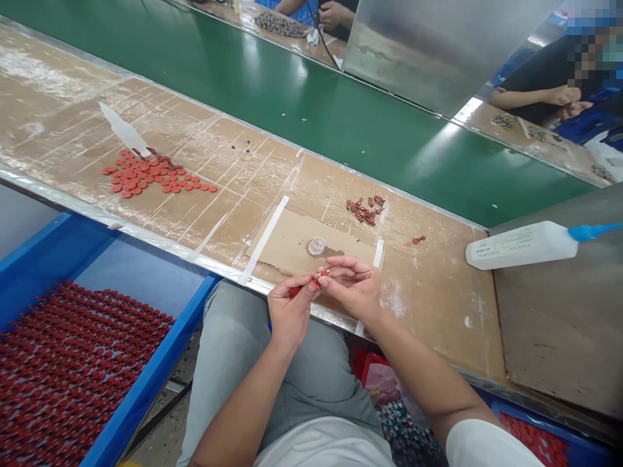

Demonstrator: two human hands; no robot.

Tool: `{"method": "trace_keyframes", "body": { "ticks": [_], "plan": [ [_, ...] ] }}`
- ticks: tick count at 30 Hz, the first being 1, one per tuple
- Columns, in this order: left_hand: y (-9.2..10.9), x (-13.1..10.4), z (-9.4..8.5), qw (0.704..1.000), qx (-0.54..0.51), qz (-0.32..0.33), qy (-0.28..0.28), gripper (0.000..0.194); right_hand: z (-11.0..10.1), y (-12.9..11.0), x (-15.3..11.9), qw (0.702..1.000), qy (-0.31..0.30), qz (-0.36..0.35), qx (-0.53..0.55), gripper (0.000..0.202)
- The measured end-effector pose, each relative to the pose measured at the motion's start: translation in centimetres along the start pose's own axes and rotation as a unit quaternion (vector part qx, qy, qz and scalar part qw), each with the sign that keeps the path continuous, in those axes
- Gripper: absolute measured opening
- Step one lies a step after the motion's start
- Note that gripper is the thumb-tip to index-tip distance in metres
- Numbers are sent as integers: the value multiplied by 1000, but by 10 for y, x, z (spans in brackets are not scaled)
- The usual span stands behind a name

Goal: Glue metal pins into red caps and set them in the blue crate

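Both hands meet over the table's front edge. My left hand (292, 305) is closed on a small red piece (294, 291), with another bit of red showing at its fingertips. My right hand (354, 285) pinches at the same spot, its fingertips around a tiny red part (321, 277) whose details are too small to make out. Just beyond the fingers, a small round clear dish (317, 246) rests on a taped-down cardboard sheet (287, 240), beside a dark wet-looking stain. Past the sheet lies a small pile of red and dark figure-like pieces (364, 211).
Red discs (146, 174) are spread at the left. A white bottle with a blue tip (523, 245) lies at the right against a metal box. A blue tray (189, 318) of red pieces stands lower left. Beyond a green belt (272, 84), other people's hands are working.
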State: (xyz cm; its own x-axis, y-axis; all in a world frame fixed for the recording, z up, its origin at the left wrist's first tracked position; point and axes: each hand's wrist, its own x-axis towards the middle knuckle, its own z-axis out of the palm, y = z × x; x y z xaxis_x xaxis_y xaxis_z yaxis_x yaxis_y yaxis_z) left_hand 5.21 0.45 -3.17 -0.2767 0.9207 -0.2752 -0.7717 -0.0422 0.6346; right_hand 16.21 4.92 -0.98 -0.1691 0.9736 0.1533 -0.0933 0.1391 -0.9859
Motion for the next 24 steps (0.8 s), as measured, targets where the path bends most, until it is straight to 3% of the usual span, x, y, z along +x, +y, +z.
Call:
{"method": "trace_keyframes", "body": {
  "ticks": [16,20,22,24],
  "plan": [
    [10,-4,6,1000,12,-18,13,15,-2,-3,9,997,33,57,51,28],
    [16,-6,7,999,-12,-52,-6,27,-28,-16,6,989,117,-9,-87,28],
    [19,-6,6,997,-23,-74,-18,29,-52,-19,1,965,161,-44,-204,27],
    [22,-6,6,995,-33,-96,-24,30,-83,-17,-3,921,193,-74,-331,26]
  ]
}}
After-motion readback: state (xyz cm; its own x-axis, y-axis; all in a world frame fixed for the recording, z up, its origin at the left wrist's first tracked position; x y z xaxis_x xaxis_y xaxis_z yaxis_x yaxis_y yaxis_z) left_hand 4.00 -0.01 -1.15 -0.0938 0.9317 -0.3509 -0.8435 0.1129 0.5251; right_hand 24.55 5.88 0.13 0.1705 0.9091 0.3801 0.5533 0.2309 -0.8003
